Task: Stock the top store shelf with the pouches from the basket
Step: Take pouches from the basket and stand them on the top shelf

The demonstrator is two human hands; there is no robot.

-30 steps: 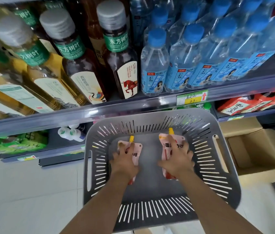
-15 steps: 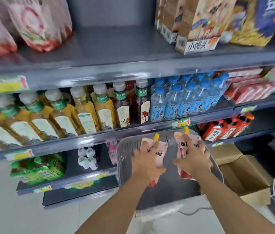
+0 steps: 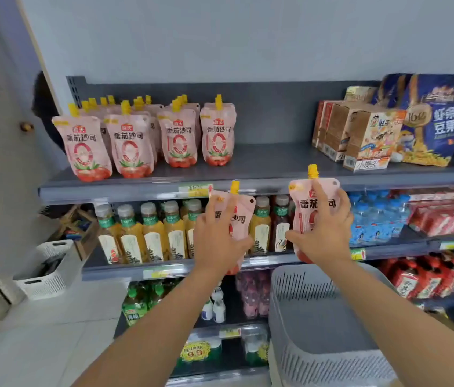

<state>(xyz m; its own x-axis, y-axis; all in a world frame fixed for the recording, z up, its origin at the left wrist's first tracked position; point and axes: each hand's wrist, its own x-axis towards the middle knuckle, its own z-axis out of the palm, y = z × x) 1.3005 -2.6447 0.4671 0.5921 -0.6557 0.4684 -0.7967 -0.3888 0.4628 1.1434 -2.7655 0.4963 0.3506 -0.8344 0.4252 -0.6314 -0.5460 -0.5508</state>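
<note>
My left hand (image 3: 217, 241) grips a pink tomato-sauce pouch (image 3: 244, 210) with a yellow spout, held upright in front of the drinks shelf. My right hand (image 3: 323, 233) grips a second such pouch (image 3: 306, 196), slightly higher, its spout level with the edge of the top shelf (image 3: 264, 160). Several matching pouches (image 3: 136, 141) stand in rows on the left part of that shelf. The grey slotted basket (image 3: 315, 289) sits below my right arm; I see no pouches in the part of it that shows.
Brown snack boxes (image 3: 359, 135) and a blue snack bag (image 3: 437, 121) fill the top shelf's right end, with bare shelf between them and the pouches. Bottled drinks (image 3: 147, 236) line the shelf below. A white basket (image 3: 50, 266) stands on the floor at left.
Both hands lifted the two pouches out of the basket and raised them to just below the top shelf. My view tilted up from the basket to the top shelf.
</note>
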